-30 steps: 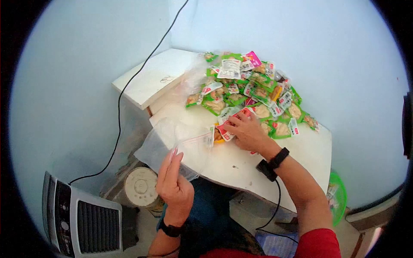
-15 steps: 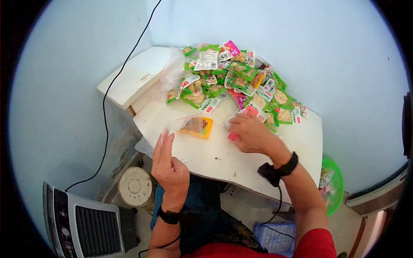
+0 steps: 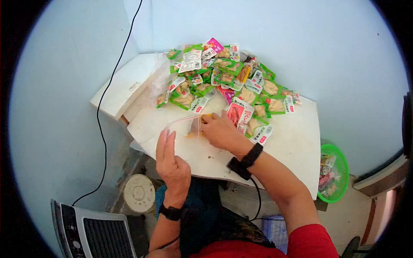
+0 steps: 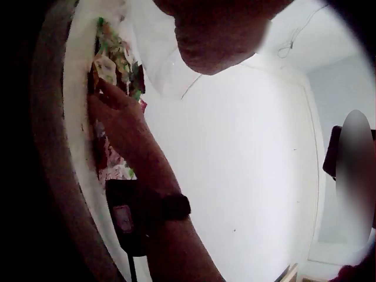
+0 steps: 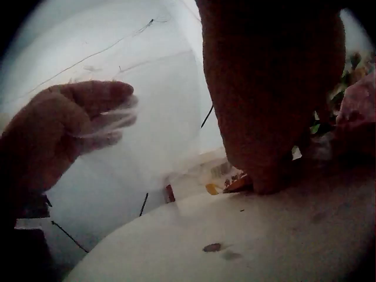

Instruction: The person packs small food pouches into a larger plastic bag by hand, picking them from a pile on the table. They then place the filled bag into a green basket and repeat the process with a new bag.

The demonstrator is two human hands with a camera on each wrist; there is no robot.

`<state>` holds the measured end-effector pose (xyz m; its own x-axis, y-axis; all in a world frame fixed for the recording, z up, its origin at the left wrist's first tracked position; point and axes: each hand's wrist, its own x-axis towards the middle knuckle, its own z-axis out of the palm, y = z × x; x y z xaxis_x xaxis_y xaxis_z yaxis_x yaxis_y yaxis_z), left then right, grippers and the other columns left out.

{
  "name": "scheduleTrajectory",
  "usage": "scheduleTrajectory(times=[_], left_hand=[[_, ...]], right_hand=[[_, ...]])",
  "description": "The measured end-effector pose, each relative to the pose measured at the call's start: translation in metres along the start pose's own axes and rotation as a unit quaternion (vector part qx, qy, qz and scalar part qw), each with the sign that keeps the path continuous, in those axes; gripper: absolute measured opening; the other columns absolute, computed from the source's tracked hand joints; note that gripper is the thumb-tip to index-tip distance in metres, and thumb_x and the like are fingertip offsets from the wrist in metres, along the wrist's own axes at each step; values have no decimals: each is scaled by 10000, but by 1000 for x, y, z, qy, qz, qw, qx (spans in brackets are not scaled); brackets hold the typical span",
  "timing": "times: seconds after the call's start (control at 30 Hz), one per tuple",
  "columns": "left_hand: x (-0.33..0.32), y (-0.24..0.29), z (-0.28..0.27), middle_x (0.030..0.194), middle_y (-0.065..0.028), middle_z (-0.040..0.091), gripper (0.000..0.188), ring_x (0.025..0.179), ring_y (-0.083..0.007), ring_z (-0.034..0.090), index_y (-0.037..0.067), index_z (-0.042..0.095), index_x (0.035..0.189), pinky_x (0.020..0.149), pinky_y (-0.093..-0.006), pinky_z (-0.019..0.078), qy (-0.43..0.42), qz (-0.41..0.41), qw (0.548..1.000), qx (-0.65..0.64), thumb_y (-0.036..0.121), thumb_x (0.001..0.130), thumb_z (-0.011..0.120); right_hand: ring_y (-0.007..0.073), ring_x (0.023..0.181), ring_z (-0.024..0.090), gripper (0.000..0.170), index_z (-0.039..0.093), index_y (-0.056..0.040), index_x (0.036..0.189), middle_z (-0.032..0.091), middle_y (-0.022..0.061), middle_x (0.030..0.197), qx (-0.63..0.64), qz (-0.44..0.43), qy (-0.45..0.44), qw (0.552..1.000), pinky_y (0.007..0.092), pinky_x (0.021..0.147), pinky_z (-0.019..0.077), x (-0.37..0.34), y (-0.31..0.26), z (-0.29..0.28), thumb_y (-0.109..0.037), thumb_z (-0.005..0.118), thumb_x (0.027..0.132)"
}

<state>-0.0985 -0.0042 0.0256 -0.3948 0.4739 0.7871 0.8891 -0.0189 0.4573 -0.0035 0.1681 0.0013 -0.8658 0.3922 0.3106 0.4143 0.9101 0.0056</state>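
Pale blue walls (image 3: 301,38) meet behind a white tabletop (image 3: 286,142), whose far edge carries a pile of snack packets (image 3: 232,81). Toward the left part of the near edge, a clear bag (image 3: 177,125) hangs from the left hand (image 3: 174,170), its fingers nearly straight, pinching the plastic near the mouth. Just beside, the right hand (image 3: 223,131) appears to pinch the end of a yellow packet (image 3: 195,128), which lies partly behind the bag's clear film; the exact fingertip contact is hidden. To do this well, the left pinch should keep the rim taut and apart, while the right hand guides the packet in flat, its corners clear of the red-lined edge.
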Motion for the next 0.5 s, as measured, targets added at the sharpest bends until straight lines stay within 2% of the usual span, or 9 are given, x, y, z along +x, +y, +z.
scheduleTrajectory(times=[0.1,0.13,0.17,0.23,0.27,0.37,0.5], left_hand=[[-2,-1,25,1374,-234,519,651,1302,-389,480,-31,562,1283,1100,-437,372,-17,4,1000,-18,-186,676,386],[-2,1,33,1388,-235,507,670,1313,-385,472,-22,549,1300,1104,-432,368,-19,3,1000,-24,-184,674,374],[-3,2,40,1403,-236,496,689,1323,-381,465,-13,537,1316,1109,-426,365,-21,2,999,-30,-183,672,361],[-6,0,52,1425,-238,466,710,1354,-391,417,-22,503,1345,1135,-434,325,-47,5,998,-40,-182,667,363],[-9,-1,59,1426,-237,464,710,1359,-392,408,-25,499,1347,1139,-436,319,-54,3,998,-44,-182,667,365],[-14,1,68,1444,-239,438,712,1378,-395,377,-42,481,1353,1151,-440,301,-64,-5,997,-48,-183,663,373],[-15,-3,74,1451,-244,423,712,1376,-409,373,-52,476,1351,1150,-441,306,-66,10,997,-40,-183,658,376]], right_hand=[[258,1067,601,249,666,-143,1076,654,78,1069,-9,24,-26,999,544,939,379,-20,11,-23,-115,588,841],[275,1076,606,223,670,-109,1040,657,102,1092,-8,14,-4,1000,517,938,418,-25,16,-25,-97,604,828],[289,1096,598,234,666,-96,1057,653,112,1114,87,1,35,996,497,946,431,-28,23,-27,-91,604,831],[318,1134,580,258,659,-71,1091,647,131,1158,275,-26,110,955,457,962,457,-33,36,-35,-78,605,839],[350,1185,543,314,632,-40,1167,619,160,1228,273,85,136,949,401,989,469,-47,37,-41,-83,610,857],[349,1189,544,412,612,-34,1219,605,175,1256,143,187,162,958,410,1007,459,-70,70,-52,-160,678,833],[356,1203,534,630,570,-36,1273,583,196,1281,108,256,65,958,418,1023,440,-99,85,-56,-246,791,722]])
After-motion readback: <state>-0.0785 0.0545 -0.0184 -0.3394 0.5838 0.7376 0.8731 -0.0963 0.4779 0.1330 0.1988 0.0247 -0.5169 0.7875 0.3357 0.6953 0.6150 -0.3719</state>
